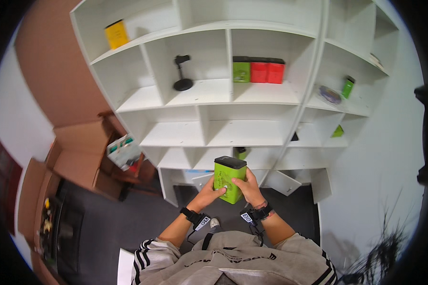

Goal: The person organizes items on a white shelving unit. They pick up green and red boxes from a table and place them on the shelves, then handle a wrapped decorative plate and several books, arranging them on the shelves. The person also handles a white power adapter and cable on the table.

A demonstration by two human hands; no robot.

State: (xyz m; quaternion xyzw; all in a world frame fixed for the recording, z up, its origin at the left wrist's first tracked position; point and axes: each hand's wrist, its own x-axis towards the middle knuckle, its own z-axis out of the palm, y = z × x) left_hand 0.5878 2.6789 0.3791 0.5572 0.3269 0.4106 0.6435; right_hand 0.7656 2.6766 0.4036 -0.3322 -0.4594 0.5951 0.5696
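Note:
A green tin with a black lid (229, 180) is held upright between my two hands, in front of the white shelving unit (260, 104). My left hand (207, 195) grips its left side, the thumb across the lower front. On the right side my right hand (249, 187) holds it, thumb on the front face. Another green box (241, 71) stands beside two red boxes with black tops (267, 72) in an upper compartment. Behind the held tin, a green container (241, 153) is partly hidden on a low shelf.
A black stand (183, 84) and a yellow box (117, 35) occupy shelves at the upper left. Low cabinet doors (283, 182) hang open. Cardboard boxes (79, 158) lie left, a wooden chair (137, 172) beside them. A dark spiky plant (374, 254) is at the lower right.

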